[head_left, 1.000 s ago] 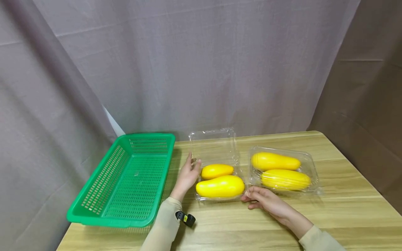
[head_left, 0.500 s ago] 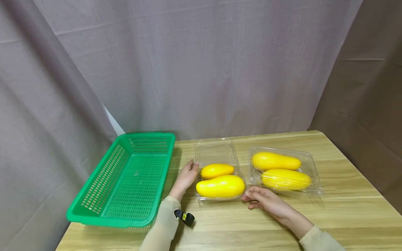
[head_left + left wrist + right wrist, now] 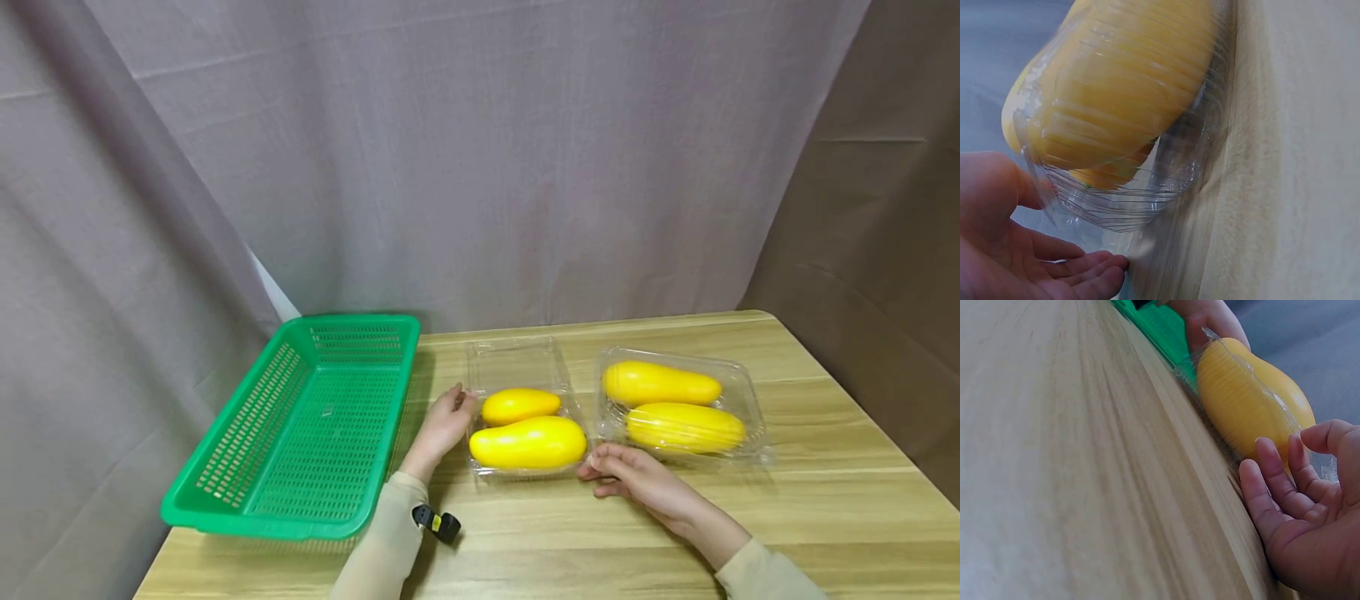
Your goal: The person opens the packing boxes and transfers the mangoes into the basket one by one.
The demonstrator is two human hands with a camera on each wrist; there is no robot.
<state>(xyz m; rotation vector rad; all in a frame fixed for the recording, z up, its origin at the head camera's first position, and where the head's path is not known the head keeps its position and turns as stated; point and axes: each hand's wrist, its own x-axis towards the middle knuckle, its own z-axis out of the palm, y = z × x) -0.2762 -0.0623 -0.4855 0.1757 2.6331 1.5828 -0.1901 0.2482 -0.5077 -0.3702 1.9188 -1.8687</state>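
Note:
A clear plastic clamshell box [image 3: 517,367] lies with its lid folded back, away from the person. Two smooth yellow papaya-shaped fruits sit in it, a smaller one [image 3: 521,406] behind a larger one [image 3: 528,443]. My left hand [image 3: 442,425] is at the box's left side, thumb by the rim and the other fingers extended, as the left wrist view shows. At the front right corner, my right hand [image 3: 637,482] pinches the rim between thumb and index fingertip; its other fingers [image 3: 1266,494] are loosely bent beside the wall.
To the right stands a second clear box [image 3: 738,383], closed over two similar yellow fruits [image 3: 660,383]. A green slotted basket [image 3: 405,392] is on the left of the wooden table [image 3: 570,550]. Grey curtain [image 3: 487,167] hangs behind.
The lid of the near box has dropped back from a raised tilt to lie lower behind the fruits. My left hand has come slightly down and away from it; the right hand stays put.

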